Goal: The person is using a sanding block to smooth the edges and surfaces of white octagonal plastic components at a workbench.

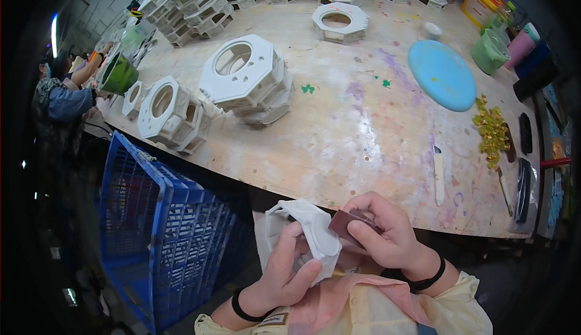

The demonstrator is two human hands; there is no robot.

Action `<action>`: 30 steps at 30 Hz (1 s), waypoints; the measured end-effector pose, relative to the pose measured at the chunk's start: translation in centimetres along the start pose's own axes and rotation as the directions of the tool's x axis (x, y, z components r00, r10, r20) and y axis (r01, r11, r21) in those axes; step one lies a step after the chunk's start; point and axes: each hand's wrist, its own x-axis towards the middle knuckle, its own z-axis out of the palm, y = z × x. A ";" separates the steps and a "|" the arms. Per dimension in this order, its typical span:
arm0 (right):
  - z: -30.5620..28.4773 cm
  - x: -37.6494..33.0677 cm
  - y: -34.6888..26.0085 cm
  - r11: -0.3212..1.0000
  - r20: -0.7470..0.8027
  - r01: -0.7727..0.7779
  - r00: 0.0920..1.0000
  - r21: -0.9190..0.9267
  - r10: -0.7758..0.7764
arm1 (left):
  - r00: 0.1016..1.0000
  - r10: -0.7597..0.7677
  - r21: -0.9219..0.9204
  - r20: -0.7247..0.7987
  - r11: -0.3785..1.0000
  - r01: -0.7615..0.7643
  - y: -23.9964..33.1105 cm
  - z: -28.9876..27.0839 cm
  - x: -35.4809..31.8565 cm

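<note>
White, many-sided hollow casting (324,238) in the left hand (287,273), flat brown rectangular sheet (346,224) in the right hand (387,231)

The left hand is closed around the white casting, thumb and fingers pressing its lower side, and holds it tilted in front of the body, just off the near edge of the pale, paint-stained wooden table (339,129). The right hand pinches the brown sheet between thumb and fingers; one edge of it sits at the casting's right side, though whether the two touch cannot be told. A black band circles each wrist.

On the table, left of centre, stands a large white octagonal frame with a round opening (261,63), and nearer the left edge a smaller white octagonal frame (164,108). White stacked frames (203,5) line the back. To the right lie a light-blue oval disc (442,75), a slim knife with a pale handle (439,178) and a heap of small yellow-green pieces (491,132), with a translucent green cup (490,52) behind them. A blue slatted plastic crate (158,238) stands below the table's edge at left, and beyond it shows another person's blue sleeve (68,102)
</note>
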 end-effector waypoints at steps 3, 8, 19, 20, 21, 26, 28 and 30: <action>-0.1 -0.3 -0.1 0.995 0.108 -0.025 0.994 0.098 0.014 | 0.998 -0.030 -0.030 0.054 0.999 0.032 0.0 -0.3 0.0; 0.1 -0.3 -0.6 0.997 0.211 0.065 0.976 -0.037 -0.056 | 0.995 -0.055 -0.059 0.082 0.996 0.060 0.3 0.1 0.1; -0.4 0.0 -0.4 0.956 -0.063 0.043 0.996 -0.291 -0.064 | 0.993 -0.030 -0.035 0.114 0.999 0.035 -0.1 -0.1 -0.3; -0.4 -0.3 -0.4 0.993 0.015 0.046 0.999 -0.110 -0.044 | 0.995 -0.014 -0.107 0.098 0.994 0.025 -0.3 -0.3 -0.3; -0.5 -0.5 -0.3 0.997 0.096 0.033 0.995 0.073 -0.040 | 0.997 0.001 -0.178 0.080 0.984 0.014 -0.4 -0.4 -0.4; -0.8 -0.6 -1.5 0.998 0.329 -0.023 0.943 -0.052 0.039 | 0.999 0.035 -0.112 0.029 0.993 -0.032 -0.5 -0.3 -0.2; -0.3 -0.5 -1.4 0.995 0.227 -0.002 0.974 -0.099 0.025 | 0.997 0.003 -0.021 0.080 1.000 -0.002 -0.8 -0.3 -0.3; -0.3 -0.7 -0.8 0.998 0.219 -0.034 0.975 -0.059 0.046 | 0.998 0.025 -0.040 0.055 0.999 -0.023 -0.8 -0.3 -0.3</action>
